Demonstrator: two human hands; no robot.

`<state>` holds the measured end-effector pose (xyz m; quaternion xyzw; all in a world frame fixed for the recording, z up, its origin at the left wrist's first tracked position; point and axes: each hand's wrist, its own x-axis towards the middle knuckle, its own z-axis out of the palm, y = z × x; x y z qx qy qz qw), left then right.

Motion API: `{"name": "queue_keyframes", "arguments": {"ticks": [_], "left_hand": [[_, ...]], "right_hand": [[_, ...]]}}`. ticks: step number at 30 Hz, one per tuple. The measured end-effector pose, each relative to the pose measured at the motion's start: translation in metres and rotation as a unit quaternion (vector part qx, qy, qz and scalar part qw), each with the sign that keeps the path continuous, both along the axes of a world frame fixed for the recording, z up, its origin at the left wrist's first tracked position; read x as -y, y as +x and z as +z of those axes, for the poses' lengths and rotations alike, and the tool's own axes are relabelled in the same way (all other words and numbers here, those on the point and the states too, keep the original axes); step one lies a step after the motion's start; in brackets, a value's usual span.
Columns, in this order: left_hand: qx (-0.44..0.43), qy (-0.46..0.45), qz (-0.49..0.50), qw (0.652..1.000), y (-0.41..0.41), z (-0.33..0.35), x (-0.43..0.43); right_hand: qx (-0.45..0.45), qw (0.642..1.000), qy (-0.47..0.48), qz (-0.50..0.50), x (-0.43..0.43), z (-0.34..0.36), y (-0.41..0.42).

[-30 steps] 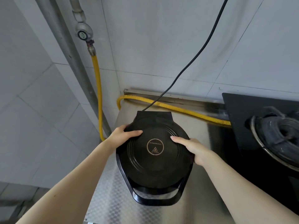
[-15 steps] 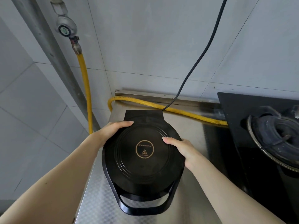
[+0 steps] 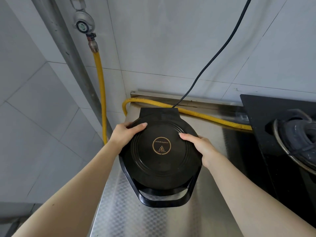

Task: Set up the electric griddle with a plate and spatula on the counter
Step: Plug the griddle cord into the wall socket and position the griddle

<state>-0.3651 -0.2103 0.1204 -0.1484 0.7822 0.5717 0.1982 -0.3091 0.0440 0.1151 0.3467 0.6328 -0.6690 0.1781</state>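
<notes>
A round black electric griddle (image 3: 160, 161) with its lid closed sits on the steel counter (image 3: 212, 209), its loop handle toward me and its hinge toward the wall. My left hand (image 3: 124, 134) grips its left rim, thumb on the lid. My right hand (image 3: 198, 146) grips the right rim, thumb on top. A black power cord (image 3: 215, 55) runs from the griddle's back up the wall. No plate or spatula is in view.
A yellow gas hose (image 3: 205, 116) runs along the counter's back edge and up to a valve (image 3: 83, 25). A black gas stove (image 3: 277, 127) with a burner (image 3: 297, 139) lies on the right. The counter's left edge drops off beside the griddle.
Both hands have stayed on the griddle's sides. The griddle shifted slightly left along the counter, then sits about where it was, close to the left edge.
</notes>
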Motion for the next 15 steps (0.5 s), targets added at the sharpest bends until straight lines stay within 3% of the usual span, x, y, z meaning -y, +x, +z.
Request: {"name": "queue_keyframes", "arguments": {"ticks": [11, 15], "left_hand": [[-0.010, -0.023, -0.002, 1.000, 0.009, -0.001, 0.005], [-0.036, -0.083, -0.022, 0.996, 0.011, 0.001, 0.004]], "right_hand": [[0.018, 1.000, 0.020, -0.002, 0.010, 0.006, 0.010], [0.006, 0.998, 0.056, -0.006, 0.015, 0.009, 0.016]]}}
